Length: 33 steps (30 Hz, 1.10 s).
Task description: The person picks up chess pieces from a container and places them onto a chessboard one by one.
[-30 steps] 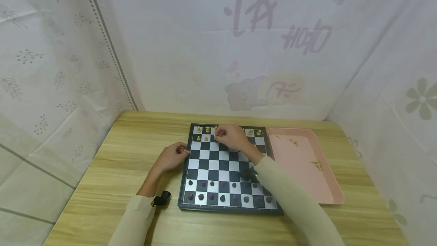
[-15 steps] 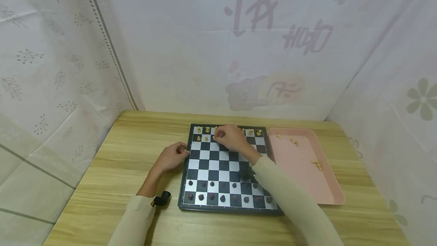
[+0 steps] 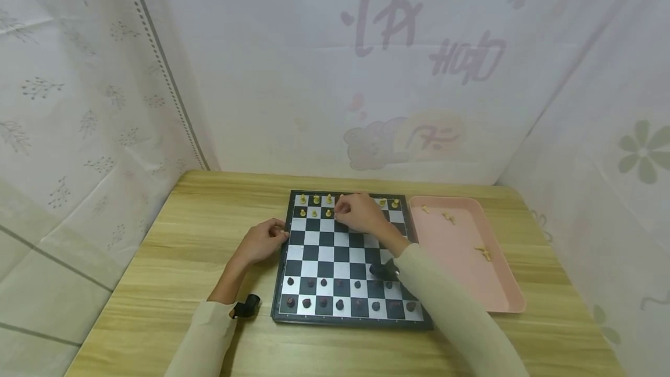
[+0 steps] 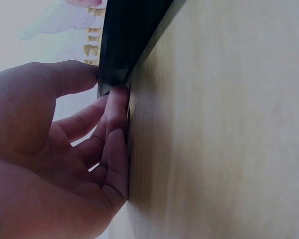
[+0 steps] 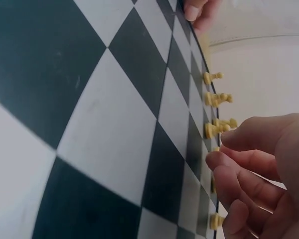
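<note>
A black-and-white chessboard (image 3: 327, 238) lies on the wooden table. Its left edge is held by my left hand (image 3: 263, 240); in the left wrist view the thumb lies at the rim and curled fingers (image 4: 118, 99) touch the side near the tabletop. Over the far rows is my right hand (image 3: 358, 212), just right of a yellow pawn (image 3: 328, 213). The right wrist view shows its thumb (image 5: 239, 137) and forefinger slightly apart, with no piece seen between them. Other yellow chess pieces (image 3: 316, 199) stand along the far side; the hand hides some.
Dark chess pieces (image 3: 339, 304) stand in two rows on the near side. Right of the board is a pink tray (image 3: 460, 284) with several yellow pieces (image 3: 449, 218) lying in it. A patterned cloth (image 3: 272, 74) hangs behind the table.
My right hand has let go of the yellow pawn, which now stands in the second row, and has shifted slightly right. The left hand stays at the board's edge.
</note>
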Available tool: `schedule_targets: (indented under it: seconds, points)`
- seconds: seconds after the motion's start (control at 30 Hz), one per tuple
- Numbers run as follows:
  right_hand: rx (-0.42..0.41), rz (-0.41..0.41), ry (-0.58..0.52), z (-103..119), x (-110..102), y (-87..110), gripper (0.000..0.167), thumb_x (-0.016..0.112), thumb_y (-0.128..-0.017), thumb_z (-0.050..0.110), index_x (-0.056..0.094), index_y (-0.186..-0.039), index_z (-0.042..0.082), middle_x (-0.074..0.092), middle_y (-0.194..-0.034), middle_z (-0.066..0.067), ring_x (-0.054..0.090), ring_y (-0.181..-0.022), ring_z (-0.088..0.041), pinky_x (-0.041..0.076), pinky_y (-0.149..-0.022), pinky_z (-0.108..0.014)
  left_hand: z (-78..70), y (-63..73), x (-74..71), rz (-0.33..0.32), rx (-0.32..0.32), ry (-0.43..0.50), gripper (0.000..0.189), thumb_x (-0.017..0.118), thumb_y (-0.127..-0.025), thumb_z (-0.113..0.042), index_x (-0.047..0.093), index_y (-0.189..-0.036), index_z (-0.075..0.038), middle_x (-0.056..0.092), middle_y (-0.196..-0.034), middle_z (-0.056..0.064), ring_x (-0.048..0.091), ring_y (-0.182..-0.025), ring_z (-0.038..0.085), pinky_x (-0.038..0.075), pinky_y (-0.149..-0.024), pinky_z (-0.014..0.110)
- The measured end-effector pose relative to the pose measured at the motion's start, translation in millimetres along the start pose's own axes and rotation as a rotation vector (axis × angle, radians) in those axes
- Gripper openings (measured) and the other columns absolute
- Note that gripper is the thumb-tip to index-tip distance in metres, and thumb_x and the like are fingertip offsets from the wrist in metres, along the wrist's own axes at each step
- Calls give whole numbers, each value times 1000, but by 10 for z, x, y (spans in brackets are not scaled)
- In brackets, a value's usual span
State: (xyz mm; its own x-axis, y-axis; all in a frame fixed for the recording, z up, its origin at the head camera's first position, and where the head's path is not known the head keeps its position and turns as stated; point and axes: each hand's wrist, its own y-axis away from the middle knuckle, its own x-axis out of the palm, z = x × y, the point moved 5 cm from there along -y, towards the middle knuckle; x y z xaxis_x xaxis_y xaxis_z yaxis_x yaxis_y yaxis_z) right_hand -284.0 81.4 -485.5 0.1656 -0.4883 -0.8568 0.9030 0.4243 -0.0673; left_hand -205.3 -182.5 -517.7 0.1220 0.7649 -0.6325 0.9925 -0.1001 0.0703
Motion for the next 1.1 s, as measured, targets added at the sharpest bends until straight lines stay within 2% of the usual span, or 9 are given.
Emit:
schedule_targets:
  seconds: [0.13, 0.23, 0.43, 0.63, 0.83, 0.87, 1.0, 1.1]
  points:
    - [-21, -21, -37, -69, -91, 70, 5, 79, -99, 20, 81, -99, 16, 76, -91, 5, 68, -84, -15, 55, -73, -37, -2, 12, 0, -3, 25, 4, 35, 68, -105, -23, 71, -127, 4, 71, -93, 7, 61, -78, 21, 46, -67, 34]
    - [-21, -53, -69, -139, -194, 143, 7, 78, -100, 21, 82, -101, 16, 77, -94, 4, 69, -87, -17, 56, -76, -39, -10, 19, -3, -4, 30, 8, 36, 68, -104, -23, 70, -127, 4, 71, -93, 8, 61, -78, 22, 46, -67, 34]
    - [42, -94, -125, -337, -453, 317, 16, 75, -103, 26, 83, -110, 13, 78, -102, -1, 70, -95, -24, 56, -82, -46, -34, 38, -1, 6, -14, -12, 35, 69, -105, -20, 70, -131, 3, 72, -95, 7, 62, -81, 22, 46, -69, 34]
    - [146, -154, -186, -700, -705, 537, 21, 72, -106, 28, 81, -117, 12, 77, -111, -6, 69, -101, -29, 57, -83, -46, -24, 31, -1, 5, -27, -29, 35, 69, -106, -20, 70, -132, 2, 71, -96, 7, 61, -82, 21, 45, -70, 34]
    - [215, -232, -236, -1152, -923, 787, 26, 71, -108, 27, 79, -123, 8, 77, -116, -11, 71, -97, -30, 57, -84, -44, -11, 30, 18, 12, -29, -14, 35, 69, -106, -20, 69, -132, 3, 71, -96, 7, 61, -81, 22, 45, -69, 34]
    - [228, -234, -246, -1229, -946, 830, 28, 70, -109, 30, 78, -125, 9, 77, -117, -12, 72, -98, -31, 57, -84, -45, -10, 30, 21, 13, -28, -11, 35, 69, -106, -20, 69, -132, 3, 71, -96, 7, 61, -81, 22, 45, -69, 34]
    - [359, -245, -141, -1516, -1030, 1019, 40, 67, -105, 61, 79, -126, 29, 78, -117, 1, 70, -103, -25, 52, -89, -47, -14, 36, 18, 12, -31, -6, 35, 69, -106, -20, 69, -133, 3, 70, -96, 7, 60, -81, 22, 45, -69, 34]
    - [428, -246, -53, -1690, -1063, 1111, 49, 64, -100, 74, 78, -124, 34, 79, -114, 5, 71, -104, -23, 50, -91, -49, -28, 46, 13, 13, -30, -5, 35, 69, -106, -20, 69, -133, 4, 70, -96, 7, 60, -81, 21, 45, -69, 34]
